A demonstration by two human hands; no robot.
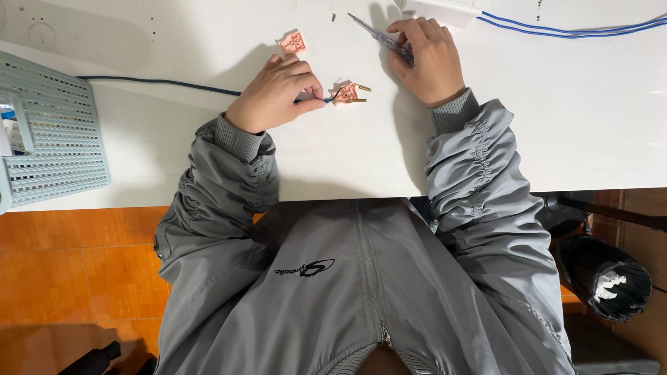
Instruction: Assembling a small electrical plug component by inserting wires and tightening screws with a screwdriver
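My left hand [278, 92] pinches the end of a dark cable [160, 82] whose blue wire runs into an orange plug half with two brass pins [349, 93] on the white table [556, 125]. My right hand [425, 57] lies further back on the table, closed on a clear-handled screwdriver [375, 32] whose tip points up and to the left. A second orange plug piece [292, 43] lies apart, just beyond my left hand.
A pale blue plastic basket [55, 132] sits at the table's left edge. A white box [445, 8] with blue wires [570, 29] lies at the back right. Below right stands a bin with a black bag [604, 278] on the orange tile floor.
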